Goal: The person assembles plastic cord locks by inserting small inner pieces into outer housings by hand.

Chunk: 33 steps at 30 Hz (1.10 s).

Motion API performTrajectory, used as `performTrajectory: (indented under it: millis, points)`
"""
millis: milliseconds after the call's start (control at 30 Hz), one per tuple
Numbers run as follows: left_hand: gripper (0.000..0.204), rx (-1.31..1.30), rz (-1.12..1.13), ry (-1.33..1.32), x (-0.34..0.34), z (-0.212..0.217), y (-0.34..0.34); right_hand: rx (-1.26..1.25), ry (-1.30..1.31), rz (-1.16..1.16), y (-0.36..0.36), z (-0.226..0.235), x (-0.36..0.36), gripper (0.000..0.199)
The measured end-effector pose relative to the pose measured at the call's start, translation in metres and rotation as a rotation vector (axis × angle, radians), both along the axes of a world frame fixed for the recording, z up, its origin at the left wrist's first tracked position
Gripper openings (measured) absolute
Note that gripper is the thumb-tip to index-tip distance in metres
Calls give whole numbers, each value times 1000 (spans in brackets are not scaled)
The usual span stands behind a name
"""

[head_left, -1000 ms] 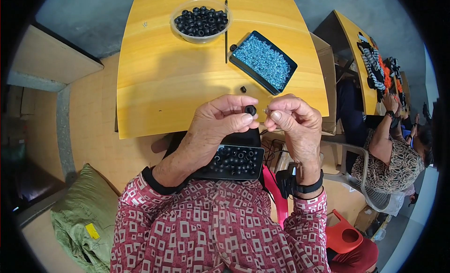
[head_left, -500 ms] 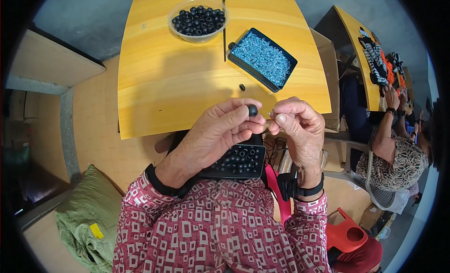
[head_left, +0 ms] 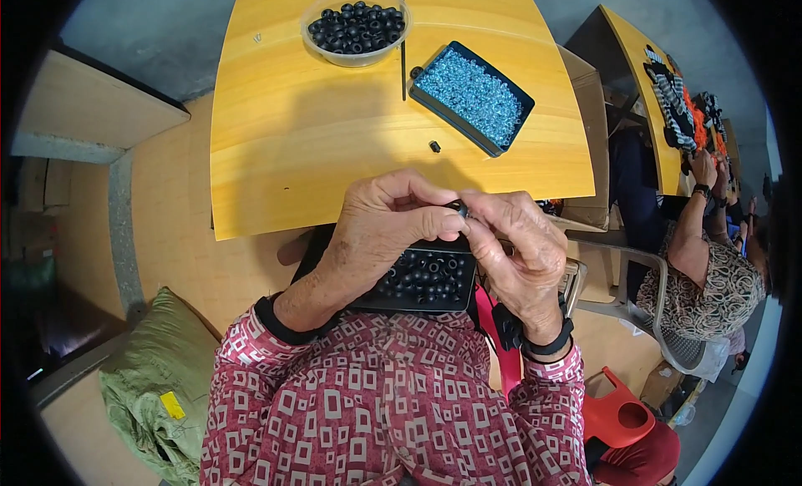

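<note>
My left hand [head_left: 368, 231] pinches a round black bead [head_left: 457, 207] between thumb and fingertips, just off the table's near edge. Against the bead's right side press the closed thumb and fingertips of my right hand [head_left: 525, 248]. The small clear piece in that hand is now mostly hidden by the fingers. Below both hands, at my lap, a black tray [head_left: 409, 306] holds many more black beads [head_left: 430, 275]. On the table ahead, a dark tray [head_left: 451, 129] is filled with tiny clear-blue pieces [head_left: 469, 93].
A clear round bowl [head_left: 355, 61] of black beads stands far on the yellow table [head_left: 276, 177], beside a thin black rod [head_left: 403, 52]. A small black piece [head_left: 434, 147] lies nearer. Right are a cardboard box [head_left: 587, 110] and a seated person [head_left: 702, 277]; left, a green sack [head_left: 159, 369].
My two hands have come together. The right hand moved left, bringing its small clear piece up to the black bead in my left hand. The view shifted slightly.
</note>
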<state>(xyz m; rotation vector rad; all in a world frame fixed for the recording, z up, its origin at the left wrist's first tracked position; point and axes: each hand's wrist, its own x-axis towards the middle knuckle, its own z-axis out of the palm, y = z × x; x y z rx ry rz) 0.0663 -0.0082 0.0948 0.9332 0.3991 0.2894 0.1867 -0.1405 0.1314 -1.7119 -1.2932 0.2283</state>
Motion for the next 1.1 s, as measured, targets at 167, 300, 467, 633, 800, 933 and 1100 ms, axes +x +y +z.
performTrajectory:
  millis: [167, 300, 467, 633, 800, 933, 1100]
  points:
    - [14, 27, -26, 19, -3, 3, 2, 5, -40, 32, -1, -1, 3, 24]
    - [18, -27, -87, 47, -4, 3, 6, 8, -46, 46, -1, -4, 6, 24]
    - [18, 9, -37, -2, -4, -5, 0, -6, -32, 31, 1, -5, 3, 23]
    - [20, 97, -44, 59, -3, -3, 5, 32, -172, 19, 1, -5, 3, 18]
    - [21, -208, -58, -108, -3, -15, 5, -6, 60, 6, -2, -5, 8, 13]
    - [20, -248, -71, -86, -3, -17, 3, -1, 149, 14, -2, -7, 10, 14]
    - [25, -244, -67, -35, -4, -18, 1, -34, 94, 35, -2, -5, 9, 16]
